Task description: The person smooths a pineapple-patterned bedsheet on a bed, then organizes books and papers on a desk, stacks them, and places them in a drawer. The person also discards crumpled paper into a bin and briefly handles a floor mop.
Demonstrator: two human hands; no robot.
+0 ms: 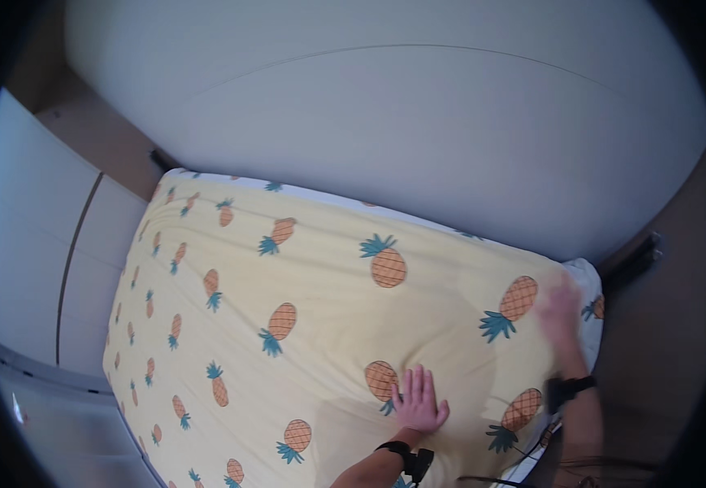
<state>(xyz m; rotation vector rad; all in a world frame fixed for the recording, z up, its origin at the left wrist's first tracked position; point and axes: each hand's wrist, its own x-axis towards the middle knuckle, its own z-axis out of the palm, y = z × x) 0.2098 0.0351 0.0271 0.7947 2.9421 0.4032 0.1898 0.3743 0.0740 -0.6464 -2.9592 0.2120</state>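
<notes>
A pale yellow bed sheet [328, 268] printed with orange pineapples and green-blue leaves covers the mattress. Shallow creases run across it. My left hand [419, 403] lies flat on the sheet beside a pineapple print, fingers stretched out. Over by the right edge of the bed is my right hand [558, 305], smeared by motion, near the far right corner. Whether its fingers grip the sheet cannot be made out. White fabric [586, 272] shows at that corner, just past the right hand. Each wrist wears a black band.
A plain white wall [401, 122] rises along the bed's far side. White cabinet panels [36, 203] with a dark vertical strip stand at the left. A dark bed-frame part [631, 262] sticks out at the right corner. Thin dark cables [605, 464] hang near my right forearm.
</notes>
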